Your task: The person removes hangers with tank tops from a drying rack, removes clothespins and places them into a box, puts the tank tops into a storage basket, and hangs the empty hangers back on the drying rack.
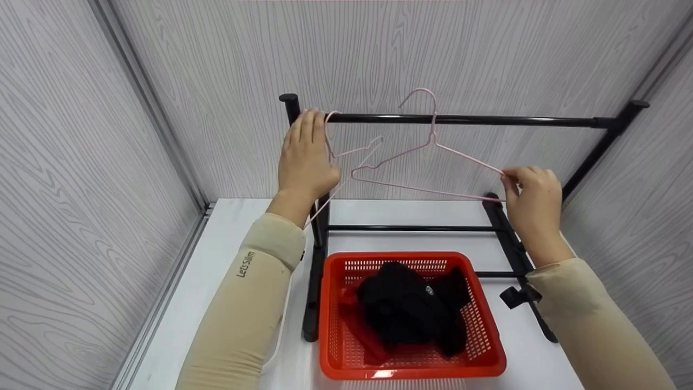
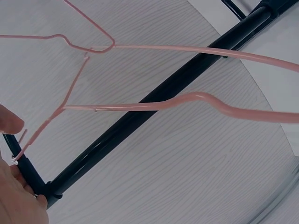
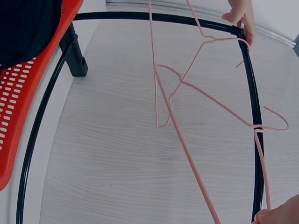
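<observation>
My right hand [image 1: 533, 203] pinches the right end of a pink wire hanger [image 1: 432, 138] between thumb and fingers. Its hook rises above the black top bar in the head view and looks apart from it. At the bar's left end, my left hand [image 1: 306, 154] holds the corner of the black clothes rack [image 1: 379, 118], fingers curled over it and thumb off to one side. A second pink hanger [image 2: 112, 107] hangs by its hook beside that hand and slants toward me. The left fingertips are partly hidden behind the rack in the left wrist view.
Below the rack stands a red perforated basket [image 1: 331, 325] holding a black garment [image 1: 411, 309] and a red cloth [image 1: 360, 330]. A black knob [image 1: 511, 297] juts from the rack's right foot. Part of a white container [image 1: 280, 341] shows under my left arm. Panel walls enclose the white surface.
</observation>
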`<move>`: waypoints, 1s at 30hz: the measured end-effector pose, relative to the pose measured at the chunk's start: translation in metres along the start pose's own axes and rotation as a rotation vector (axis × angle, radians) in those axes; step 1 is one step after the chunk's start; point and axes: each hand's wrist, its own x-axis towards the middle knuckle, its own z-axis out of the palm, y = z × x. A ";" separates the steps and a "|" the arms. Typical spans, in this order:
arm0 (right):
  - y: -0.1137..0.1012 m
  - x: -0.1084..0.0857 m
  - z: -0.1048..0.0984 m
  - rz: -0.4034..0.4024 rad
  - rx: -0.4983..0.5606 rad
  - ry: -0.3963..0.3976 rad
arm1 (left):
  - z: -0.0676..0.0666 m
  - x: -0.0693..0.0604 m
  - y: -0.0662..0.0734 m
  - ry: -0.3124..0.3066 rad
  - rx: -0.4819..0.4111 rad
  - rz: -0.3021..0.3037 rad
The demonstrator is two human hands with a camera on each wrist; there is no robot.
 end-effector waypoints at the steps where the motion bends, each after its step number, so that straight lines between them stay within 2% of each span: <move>1: -0.001 0.001 0.001 0.005 -0.007 -0.005 | 0.000 0.000 0.000 0.001 0.002 0.001; 6: -0.002 0.000 0.001 0.019 -0.047 -0.018 | 0.002 0.001 0.001 0.003 0.000 0.009; 13: -0.004 -0.006 0.010 -0.017 -0.102 -0.038 | 0.001 0.001 -0.001 0.002 0.009 0.004; 22: -0.007 -0.029 0.026 -0.034 -0.045 -0.111 | 0.001 -0.002 -0.005 -0.001 0.018 0.011; 30: -0.019 -0.044 0.030 -0.022 -0.057 -0.191 | 0.000 -0.003 -0.008 0.006 0.023 0.019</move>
